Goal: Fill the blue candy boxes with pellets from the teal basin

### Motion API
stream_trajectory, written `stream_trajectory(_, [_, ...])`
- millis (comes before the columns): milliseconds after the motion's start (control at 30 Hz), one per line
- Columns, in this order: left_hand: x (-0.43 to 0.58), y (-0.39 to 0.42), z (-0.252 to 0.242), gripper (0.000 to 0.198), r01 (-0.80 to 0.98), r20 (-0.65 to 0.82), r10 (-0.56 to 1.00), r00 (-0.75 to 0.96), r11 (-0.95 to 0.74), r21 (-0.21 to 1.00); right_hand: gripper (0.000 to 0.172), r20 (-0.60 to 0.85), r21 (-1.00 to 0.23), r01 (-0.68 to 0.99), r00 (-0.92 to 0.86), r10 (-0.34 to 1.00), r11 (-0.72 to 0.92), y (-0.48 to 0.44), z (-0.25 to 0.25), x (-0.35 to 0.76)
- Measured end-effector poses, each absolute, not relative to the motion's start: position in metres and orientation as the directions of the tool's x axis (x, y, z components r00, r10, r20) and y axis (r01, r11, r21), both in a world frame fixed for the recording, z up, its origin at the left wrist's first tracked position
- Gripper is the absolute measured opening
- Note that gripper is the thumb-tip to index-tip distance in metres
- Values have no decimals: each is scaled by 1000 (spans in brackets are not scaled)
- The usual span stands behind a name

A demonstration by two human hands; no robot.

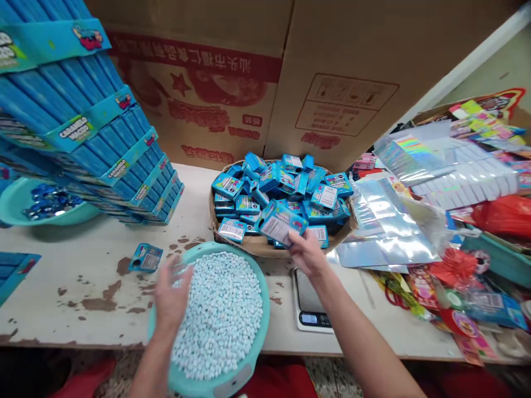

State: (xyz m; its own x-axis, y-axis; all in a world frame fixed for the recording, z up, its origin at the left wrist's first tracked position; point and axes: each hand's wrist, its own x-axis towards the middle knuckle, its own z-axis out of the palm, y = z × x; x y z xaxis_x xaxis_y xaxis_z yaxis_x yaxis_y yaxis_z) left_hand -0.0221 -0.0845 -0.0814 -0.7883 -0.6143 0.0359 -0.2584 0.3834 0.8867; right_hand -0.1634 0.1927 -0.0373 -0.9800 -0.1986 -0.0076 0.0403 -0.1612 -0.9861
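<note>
My right hand [307,251] pinches a small blue candy box [280,224] by its lower right corner, over the front of a cardboard tray [265,249]. Many similar blue boxes [286,182] lie heaped in that tray. Slightly smeared by motion, my left hand [172,293] hovers above the left rim of a turquoise basin [263,309], fingers apart and nothing seen in them. Pale blue candies [219,309] fill the basin. One blue box [146,257] lies on the table just beyond my left fingers.
Display cartons [116,138] of blue boxes form a tall stack at left, beside a turquoise bowl [78,213] of shiny blue pieces. A digital scale [309,298] sits under my right forearm. Large cardboard cartons [207,83] stand behind; plastic sheets [381,221] and packaging clutter the right.
</note>
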Motion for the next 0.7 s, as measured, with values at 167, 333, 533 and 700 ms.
stream_trajectory(167, [-36, 5, -55, 67, -113, -129, -148, -981, -113, 987, 49, -223, -878, 329, -923, -312, -347, 169, -64, -80])
stream_trajectory(333, [-21, 10, -37, 40, -92, -85, -53, -995, 156, 984, 63, -191, -960, 239, -939, -286, -144, 185, -68, -55])
stream_trajectory(533, [-2, -46, -84, 43, -2, 19, -35, -999, 517, 856, 43, -321, -947, 278, -844, -429, 163, 207, -60, -38])
stream_trajectory(700, [-12, -89, -158, 45, -146, 56, -219, -974, 800, 583, 45, -356, -923, 381, -902, -244, -61, 206, -75, -20])
